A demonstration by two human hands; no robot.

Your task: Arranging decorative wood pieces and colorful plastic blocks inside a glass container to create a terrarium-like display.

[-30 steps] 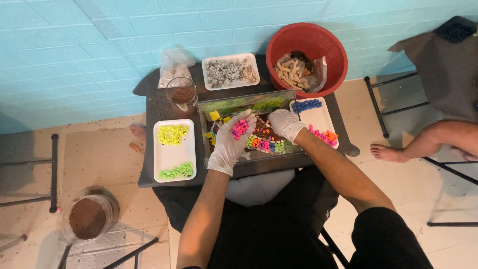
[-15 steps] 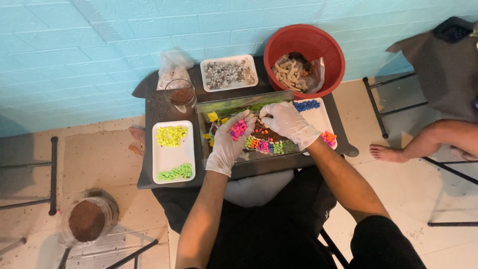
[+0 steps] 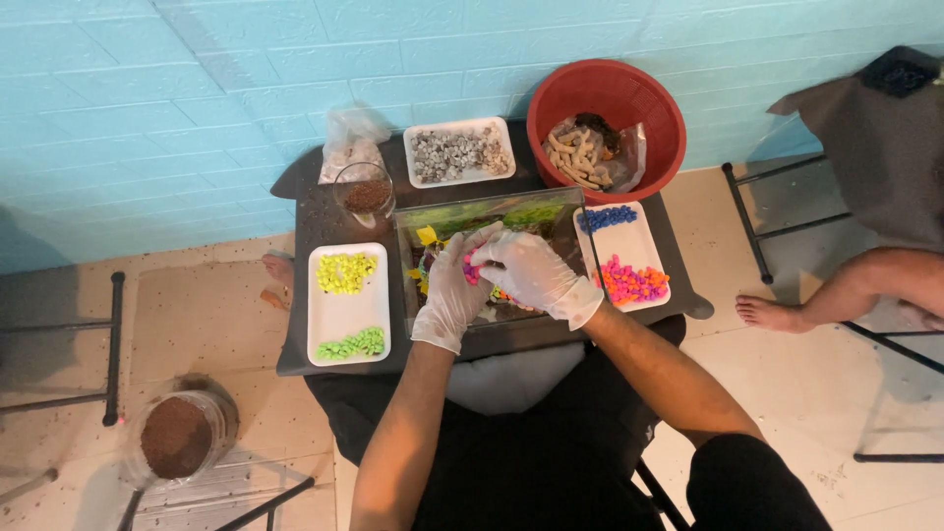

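At centre frame, over the glass tank [image 3: 492, 258], my gloved left hand [image 3: 450, 295] and right hand [image 3: 531, 275] meet, fingertips pinching pink pebbles [image 3: 471, 270]. I judge I'm placing decorative stones; next calls for setting them down gently.

The person wears thin, whitish translucent disposable gloves on the left hand [image 3: 454, 290] and the right hand [image 3: 532, 273], each ending at the wrist with forearms left bare, along with dark black clothing covering torso and lap just below the gloves.
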